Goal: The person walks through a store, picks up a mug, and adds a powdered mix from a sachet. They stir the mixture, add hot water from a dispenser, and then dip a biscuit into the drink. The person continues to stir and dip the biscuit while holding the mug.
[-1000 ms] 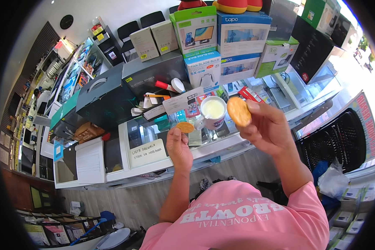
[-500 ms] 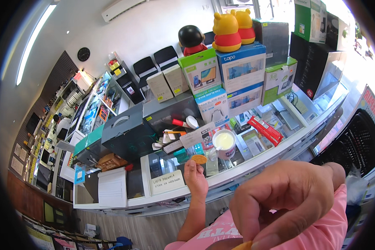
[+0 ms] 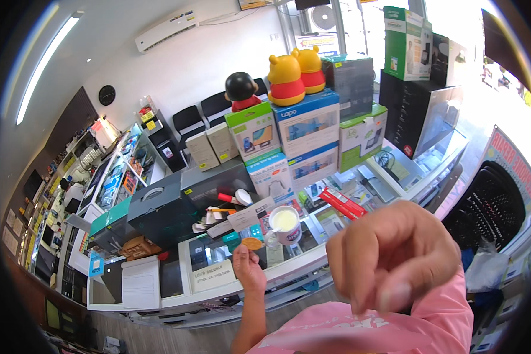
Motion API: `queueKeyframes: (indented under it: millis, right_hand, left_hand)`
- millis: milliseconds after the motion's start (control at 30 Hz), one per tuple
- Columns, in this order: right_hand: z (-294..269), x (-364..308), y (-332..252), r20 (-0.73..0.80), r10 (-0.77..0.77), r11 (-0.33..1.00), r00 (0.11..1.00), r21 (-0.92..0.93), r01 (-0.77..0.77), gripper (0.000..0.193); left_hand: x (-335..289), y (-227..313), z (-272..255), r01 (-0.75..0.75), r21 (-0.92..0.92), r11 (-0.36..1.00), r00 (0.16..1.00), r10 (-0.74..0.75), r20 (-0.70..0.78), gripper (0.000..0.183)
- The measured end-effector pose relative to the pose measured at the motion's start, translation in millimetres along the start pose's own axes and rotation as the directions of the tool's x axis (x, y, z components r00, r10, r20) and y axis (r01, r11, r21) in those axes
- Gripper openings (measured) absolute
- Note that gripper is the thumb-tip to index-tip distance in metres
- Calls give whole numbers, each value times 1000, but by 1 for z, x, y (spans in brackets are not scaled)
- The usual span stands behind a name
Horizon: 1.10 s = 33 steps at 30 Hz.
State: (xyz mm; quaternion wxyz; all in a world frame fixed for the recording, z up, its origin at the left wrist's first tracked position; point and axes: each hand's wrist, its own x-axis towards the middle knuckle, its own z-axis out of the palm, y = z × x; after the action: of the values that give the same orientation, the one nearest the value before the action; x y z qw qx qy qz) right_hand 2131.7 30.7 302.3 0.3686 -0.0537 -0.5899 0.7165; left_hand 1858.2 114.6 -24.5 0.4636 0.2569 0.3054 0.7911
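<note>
My left hand (image 3: 249,270) pinches a round orange-brown biscuit (image 3: 252,243) between thumb and fingers, over the front of the glass-topped counter (image 3: 224,295). Just right of it stands a white mug (image 3: 289,235) with a pale yellow, milky drink inside; its handle points toward the biscuit. Large and close to the camera, my right hand (image 3: 401,256) is raised with its fingers curled and the thumb near the index fingertip. No object shows at those fingertips. A red packet (image 3: 342,203) lies on the glass behind the mug, partly covered by my right hand.
Stacked product boxes (image 3: 307,127) line the counter's far side, topped by yellow-and-red bear figures (image 3: 286,79). A dark grey box (image 3: 162,209), a paper pad (image 3: 140,282) and a handwritten card (image 3: 212,275) are at the left. A black chair (image 3: 484,206) stands right.
My right hand has risen slightly, and the piece of biscuit seen at its fingertips is out of sight. The view has shifted; my left hand still holds its biscuit beside the mug.
</note>
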Motion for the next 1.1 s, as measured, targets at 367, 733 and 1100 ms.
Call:
queueKeyframes:
  millis: [367, 733, 1100]
  right_hand:
    - [-88, -42, 182, -226, 326, 919, 918, -152, -364, 41]
    - [-84, -53, 267, 80, 521, 851, 850, -118, -511, 33]
    - [79, 36, 356, 310, 543, 839, 781, -248, -485, 12]
  left_hand:
    - [-41, 43, -1, -144, -76, 987, 981, 132, -144, 22]
    - [-152, 80, 3, -223, -154, 963, 913, 151, -378, 26]
    - [-225, 193, -131, -547, -87, 832, 718, 413, -560, 25]
